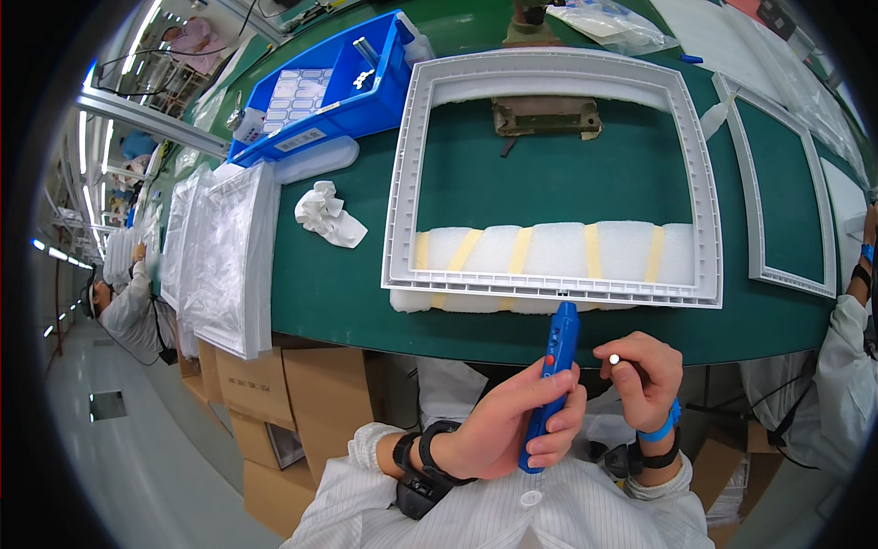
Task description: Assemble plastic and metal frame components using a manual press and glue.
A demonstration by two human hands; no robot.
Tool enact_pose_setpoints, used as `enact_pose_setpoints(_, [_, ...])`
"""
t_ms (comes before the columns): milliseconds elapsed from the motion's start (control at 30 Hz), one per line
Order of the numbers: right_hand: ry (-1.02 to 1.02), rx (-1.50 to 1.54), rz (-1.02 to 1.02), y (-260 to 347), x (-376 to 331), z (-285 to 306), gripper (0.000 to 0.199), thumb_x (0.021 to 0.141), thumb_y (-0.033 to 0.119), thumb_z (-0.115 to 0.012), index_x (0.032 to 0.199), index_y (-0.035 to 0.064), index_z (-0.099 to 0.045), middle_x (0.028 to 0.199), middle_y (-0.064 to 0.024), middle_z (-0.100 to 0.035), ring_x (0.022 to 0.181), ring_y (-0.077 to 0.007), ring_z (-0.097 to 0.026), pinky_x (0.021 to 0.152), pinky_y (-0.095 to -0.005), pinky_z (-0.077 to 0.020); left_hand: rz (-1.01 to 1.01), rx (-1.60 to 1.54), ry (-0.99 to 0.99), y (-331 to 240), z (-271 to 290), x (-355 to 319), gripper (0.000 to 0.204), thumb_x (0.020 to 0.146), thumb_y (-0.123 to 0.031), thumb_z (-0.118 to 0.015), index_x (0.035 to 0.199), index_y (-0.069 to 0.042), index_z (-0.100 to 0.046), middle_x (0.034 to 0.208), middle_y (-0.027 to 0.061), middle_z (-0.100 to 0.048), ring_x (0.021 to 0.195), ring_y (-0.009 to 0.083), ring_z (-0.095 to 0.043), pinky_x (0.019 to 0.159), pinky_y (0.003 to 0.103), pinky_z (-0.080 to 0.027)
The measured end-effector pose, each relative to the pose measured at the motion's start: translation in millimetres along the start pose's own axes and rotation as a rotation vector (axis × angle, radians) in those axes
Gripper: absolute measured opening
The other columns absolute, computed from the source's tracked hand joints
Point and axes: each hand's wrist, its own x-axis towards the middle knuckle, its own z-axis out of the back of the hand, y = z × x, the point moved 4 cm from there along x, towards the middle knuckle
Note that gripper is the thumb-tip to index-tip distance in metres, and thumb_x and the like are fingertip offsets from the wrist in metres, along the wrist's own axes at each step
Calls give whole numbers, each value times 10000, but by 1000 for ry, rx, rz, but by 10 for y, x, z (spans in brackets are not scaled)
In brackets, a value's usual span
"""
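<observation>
My left hand [521, 416] is closed around a blue pen-shaped tool [561, 346] with a red button. The tool points up, its tip at or just short of the lower edge of a pale grey plastic frame [551, 295]; contact cannot be made out. To its right, my right hand [646, 373] has its fingers curled round a small thing with a white round end [614, 359], the rest of it hidden. That frame lies on the bench, its near side resting on a white foam pad [558, 252] with yellow tape strips.
A blue bin [361, 110] holding small parts stands at the back left, above plastic-wrapped panels [229, 256] and crumpled white paper [329, 215]. Another grey frame [754, 183] lies right. Cardboard boxes [329, 403] sit below the green bench [338, 316]. Co-workers are at both sides.
</observation>
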Motion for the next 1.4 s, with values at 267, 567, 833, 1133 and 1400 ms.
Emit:
enact_pose_setpoints(267, [1, -9, 21, -21, 5, -14, 181, 873, 67, -621, 998, 19, -743, 685, -75, -653, 572, -162, -614, 521, -264, -453, -28, -105, -64, 12, -51, 21, 389, 1105, -468, -327, 1158, -110, -469, 787, 46, -449, 504, 124, -401, 473, 287, -375])
enact_pose_setpoints(567, [8, -26, -7, -10, 4, -18, 182, 878, 74, -625, 1003, 15, -743, 693, -76, -660, 592, -161, -629, 538, -262, -467, -30, -62, -4, 14, -11, 44, 357, 1099, -455, -389, 1187, -116, -461, 800, 38, -468, 551, 125, -433, 513, 279, -392])
enact_pose_setpoints(833, [-5, 28, -62, -18, 10, 26, 180, 876, 71, -637, 1007, 13, -745, 699, -74, -658, 588, -153, -614, 542, -254, -459, -284, 1054, -379, -680, 567, -803, 246, 992, -48, -595, 1224, -30, -515, 894, 27, -593, 703, 64, -560, 588, 232, -467])
enact_pose_setpoints(1133, [160, 82, -166, 79, 170, -132, 222, 916, 29, -614, 1096, 8, -741, 728, -67, -664, 619, -139, -609, 580, -257, -470, -925, 1930, -1271, -1706, 984, -1431, 303, 924, -33, -654, 1218, 36, -629, 1206, 165, -538, 1095, 311, -553, 974, 376, -445])
enact_pose_setpoints(1400, [228, -24, -249, 140, 154, -282, 164, 903, 36, -666, 1046, -2, -736, 829, -107, -721, 661, -173, -669, 599, -269, -517, -1280, 1943, -658, -1048, 287, -931, 332, 800, 97, -647, 1105, -2, -731, 1027, 152, -710, 894, 324, -678, 834, 376, -548])
